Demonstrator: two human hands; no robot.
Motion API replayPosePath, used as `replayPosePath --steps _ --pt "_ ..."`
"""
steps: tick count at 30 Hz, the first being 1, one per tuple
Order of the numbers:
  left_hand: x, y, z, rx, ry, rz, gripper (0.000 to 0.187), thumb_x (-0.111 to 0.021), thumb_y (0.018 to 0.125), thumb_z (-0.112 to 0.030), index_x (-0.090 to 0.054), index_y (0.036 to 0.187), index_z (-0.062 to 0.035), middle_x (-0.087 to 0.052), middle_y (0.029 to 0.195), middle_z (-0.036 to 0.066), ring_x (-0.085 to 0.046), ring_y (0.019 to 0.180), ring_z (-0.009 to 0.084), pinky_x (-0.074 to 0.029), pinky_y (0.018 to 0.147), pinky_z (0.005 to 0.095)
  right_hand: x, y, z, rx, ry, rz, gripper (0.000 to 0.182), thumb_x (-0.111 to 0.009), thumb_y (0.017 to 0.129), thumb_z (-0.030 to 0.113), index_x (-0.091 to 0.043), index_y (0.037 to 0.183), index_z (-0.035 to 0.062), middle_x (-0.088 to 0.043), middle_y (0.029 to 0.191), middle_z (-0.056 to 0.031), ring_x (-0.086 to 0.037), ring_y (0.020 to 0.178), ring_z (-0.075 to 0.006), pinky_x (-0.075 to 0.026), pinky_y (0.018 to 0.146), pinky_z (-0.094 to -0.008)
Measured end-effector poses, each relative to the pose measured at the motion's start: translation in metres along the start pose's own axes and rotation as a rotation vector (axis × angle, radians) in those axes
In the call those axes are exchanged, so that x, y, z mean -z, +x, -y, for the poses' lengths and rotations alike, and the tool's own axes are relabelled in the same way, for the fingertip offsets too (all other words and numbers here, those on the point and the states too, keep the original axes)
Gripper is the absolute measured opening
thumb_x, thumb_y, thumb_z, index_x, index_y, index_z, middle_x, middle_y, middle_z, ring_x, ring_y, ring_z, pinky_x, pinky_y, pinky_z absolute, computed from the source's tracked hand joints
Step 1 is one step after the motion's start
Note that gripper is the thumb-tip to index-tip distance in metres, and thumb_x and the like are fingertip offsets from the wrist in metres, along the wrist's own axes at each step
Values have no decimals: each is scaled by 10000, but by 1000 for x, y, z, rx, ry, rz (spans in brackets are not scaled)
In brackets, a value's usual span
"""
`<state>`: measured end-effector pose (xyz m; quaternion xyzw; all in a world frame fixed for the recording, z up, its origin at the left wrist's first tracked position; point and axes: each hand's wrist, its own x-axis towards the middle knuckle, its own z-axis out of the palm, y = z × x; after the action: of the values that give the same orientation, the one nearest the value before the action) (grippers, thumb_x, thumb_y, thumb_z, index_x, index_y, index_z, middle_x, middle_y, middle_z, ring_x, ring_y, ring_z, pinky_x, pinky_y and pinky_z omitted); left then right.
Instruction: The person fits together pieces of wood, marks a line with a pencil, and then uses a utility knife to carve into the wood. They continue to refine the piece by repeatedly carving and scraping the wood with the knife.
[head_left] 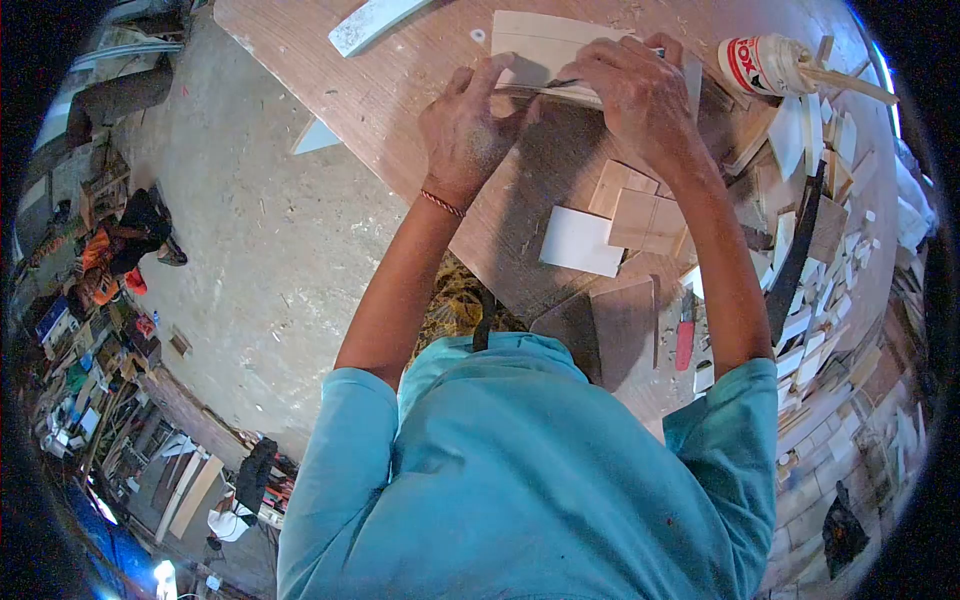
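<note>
At the top centre, a pale curved wooden piece [545,38] lies on the brown wooden table [390,120]. My left hand [465,135] rests at its left part, with thumb and index finger apart along the near edge. My right hand [635,95] pinches a thin dark pointed tool [563,83], whose tip is near that edge; much of the tool is hidden by the fingers. Small wooden blocks [648,221] and a white rectangular piece [582,241] lie nearer my body.
A white labelled tub [762,65] with a stick stands at the upper right. Wood offcuts [800,340] and a red-handled tool [685,345] lie right. Another white piece [375,22] is at the top left. A person [140,232] is at the far left.
</note>
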<state>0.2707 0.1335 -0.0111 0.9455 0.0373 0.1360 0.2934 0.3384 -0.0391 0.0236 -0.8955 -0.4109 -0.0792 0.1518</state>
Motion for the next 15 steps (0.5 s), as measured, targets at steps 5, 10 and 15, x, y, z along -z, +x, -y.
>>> replayPosePath --steps 5,10,15 --pt "-3 -1 0 16 3 -28 404 -726 599 -283 -544 941 -168 -605 858 68 -592 765 240 -488 622 325 14 -19 -13 -43 -18 12 233 -555 626 63 -602 818 187 -567 872 35 -531 820 -143 -319 809 -376" --pt "-1 -1 -1 41 -29 -12 403 -726 597 -287 -549 940 -170 -603 874 70 -594 770 238 -488 618 325 20 -32 -26 -19 -78 -26 217 -567 622 88 -606 811 186 -572 844 45 -538 790 -134 -327 797 -365" --pt "1 -1 -3 40 11 2 426 -730 587 -273 -551 959 -168 -600 854 68 -586 750 226 -481 622 318 11 -15 -11 -25 -18 -34 232 -550 633 71 -609 823 190 -575 840 47 -540 786 -131 -324 791 -367"
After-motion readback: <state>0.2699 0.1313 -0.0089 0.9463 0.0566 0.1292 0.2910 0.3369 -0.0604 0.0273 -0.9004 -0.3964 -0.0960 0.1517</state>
